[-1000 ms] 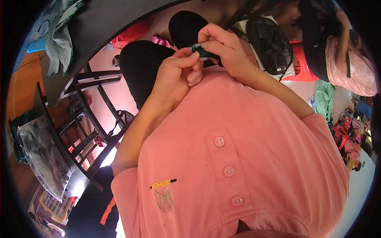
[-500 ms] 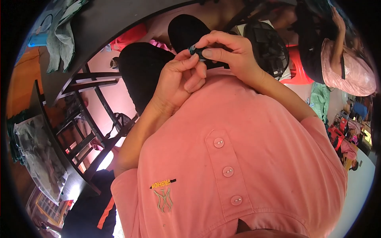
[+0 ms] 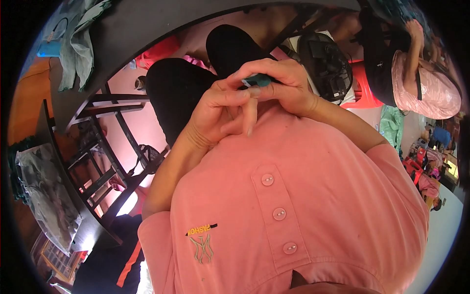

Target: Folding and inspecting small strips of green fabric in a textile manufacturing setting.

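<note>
Dark green piece: a small, soft-looking scrap [image 3: 259, 80] with a pale bit at its left end, held up between the two hands between 12 and 1 o'clock, above the lap; its exact kind is too small to tell.
Right hand: the right hand [image 3: 292, 87] grasps the piece, forefinger arched over it and thumb below.
Left hand: the left hand [image 3: 210, 110] brings thumb and forefinger to the piece's left end, its other fingers curled loosely beneath; whether it grips or only touches, I cannot tell.
Step in hand: close fingertip work on the piece, judging by how tightly the hands meet around it.
Next move calls for: I judge, a steady right-hand pinch and a light left fingertip, since the fingers hide much of the piece.
Lap: black-trousered knees [image 3: 178, 88] at 11 and 12 o'clock.
Table: a dark table [image 3: 161, 24] at 11 o'clock, with grey-green cloth [image 3: 77, 49] over it at 10.
Right side: a black bag [image 3: 323, 63] between 1 and 2 o'clock, a red stool [image 3: 364, 85] at 2.
</note>
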Tool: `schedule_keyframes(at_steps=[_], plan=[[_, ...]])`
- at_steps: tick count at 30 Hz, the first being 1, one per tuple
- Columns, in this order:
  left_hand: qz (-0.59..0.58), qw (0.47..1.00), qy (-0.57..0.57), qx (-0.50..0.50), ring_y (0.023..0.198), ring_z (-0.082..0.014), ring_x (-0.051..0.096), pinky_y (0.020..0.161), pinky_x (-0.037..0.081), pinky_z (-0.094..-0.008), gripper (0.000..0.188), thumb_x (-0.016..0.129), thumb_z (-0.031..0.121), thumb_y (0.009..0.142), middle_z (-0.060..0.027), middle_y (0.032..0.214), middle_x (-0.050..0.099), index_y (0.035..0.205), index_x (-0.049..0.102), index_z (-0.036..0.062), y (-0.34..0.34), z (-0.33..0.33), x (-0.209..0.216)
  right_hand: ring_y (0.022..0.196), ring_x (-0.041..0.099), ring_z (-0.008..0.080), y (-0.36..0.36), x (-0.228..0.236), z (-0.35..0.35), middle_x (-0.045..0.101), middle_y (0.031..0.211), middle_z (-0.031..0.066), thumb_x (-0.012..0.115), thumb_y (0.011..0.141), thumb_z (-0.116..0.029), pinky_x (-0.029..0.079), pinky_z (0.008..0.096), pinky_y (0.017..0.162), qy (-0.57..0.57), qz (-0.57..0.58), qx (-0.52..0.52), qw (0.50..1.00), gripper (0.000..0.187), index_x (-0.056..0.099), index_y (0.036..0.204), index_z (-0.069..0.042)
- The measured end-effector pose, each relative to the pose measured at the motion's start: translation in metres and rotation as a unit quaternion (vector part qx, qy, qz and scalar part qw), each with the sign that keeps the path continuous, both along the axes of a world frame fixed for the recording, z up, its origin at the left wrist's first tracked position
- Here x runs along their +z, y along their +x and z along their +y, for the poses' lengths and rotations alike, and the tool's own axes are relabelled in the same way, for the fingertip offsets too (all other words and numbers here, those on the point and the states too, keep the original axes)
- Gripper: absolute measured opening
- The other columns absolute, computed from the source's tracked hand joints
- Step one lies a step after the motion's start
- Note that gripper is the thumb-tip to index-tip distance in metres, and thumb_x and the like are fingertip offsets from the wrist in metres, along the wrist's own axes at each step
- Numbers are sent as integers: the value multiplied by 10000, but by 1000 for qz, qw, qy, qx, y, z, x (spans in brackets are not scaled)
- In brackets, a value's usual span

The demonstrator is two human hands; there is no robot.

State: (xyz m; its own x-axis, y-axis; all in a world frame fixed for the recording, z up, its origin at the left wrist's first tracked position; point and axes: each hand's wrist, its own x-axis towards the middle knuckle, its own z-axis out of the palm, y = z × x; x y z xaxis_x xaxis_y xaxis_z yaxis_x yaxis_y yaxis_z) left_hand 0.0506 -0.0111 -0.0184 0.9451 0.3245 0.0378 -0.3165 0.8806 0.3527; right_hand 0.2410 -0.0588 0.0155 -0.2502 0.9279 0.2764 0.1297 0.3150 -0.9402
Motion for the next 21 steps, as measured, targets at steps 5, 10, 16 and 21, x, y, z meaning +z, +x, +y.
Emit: schedule_keyframes(at_steps=[5, 10, 16, 21], plan=[[43, 994, 101, -4, 349, -164, 385, 397, 346, -278, 305, 479, 143, 972, -231, 609, 594, 1209, 554, -34, -1, 2, 0, 882, 679, 200, 14, 6, 9, 701, 989, 112, 644, 848, -73, 513, 272, 771, 69, -69, 90, 991, 334, 632, 1174, -3], [-5, 998, -63, 9, 370, -129, 411, 373, 307, -243, 229, 545, 72, 914, -197, 629, 623, 1104, 607, -39, 2, -1, 13, 800, 680, 234, 25, 26, 9, 678, 903, 127, 630, 830, -72, 514, 277, 725, -22, -62, 74, 995, 357, 607, 1176, 12], [-56, 987, 108, -103, 371, -143, 429, 354, 322, -256, 246, 544, 60, 908, -248, 712, 651, 1124, 604, -43, 6, -15, 43, 551, 466, 60, 43, -18, 40, 497, 642, -56, 639, 835, -82, 372, 251, 497, -101, -123, -29, 987, 112, 573, 924, -66], [-19, 999, -23, 13, 409, -171, 466, 419, 388, -264, 258, 567, 94, 915, -266, 795, 660, 1160, 616, 29, 0, -10, 22, 677, 509, 55, 35, 48, 39, 543, 729, -29, 674, 831, -124, 374, 212, 599, -226, -101, -17, 969, 151, 610, 955, -67]])
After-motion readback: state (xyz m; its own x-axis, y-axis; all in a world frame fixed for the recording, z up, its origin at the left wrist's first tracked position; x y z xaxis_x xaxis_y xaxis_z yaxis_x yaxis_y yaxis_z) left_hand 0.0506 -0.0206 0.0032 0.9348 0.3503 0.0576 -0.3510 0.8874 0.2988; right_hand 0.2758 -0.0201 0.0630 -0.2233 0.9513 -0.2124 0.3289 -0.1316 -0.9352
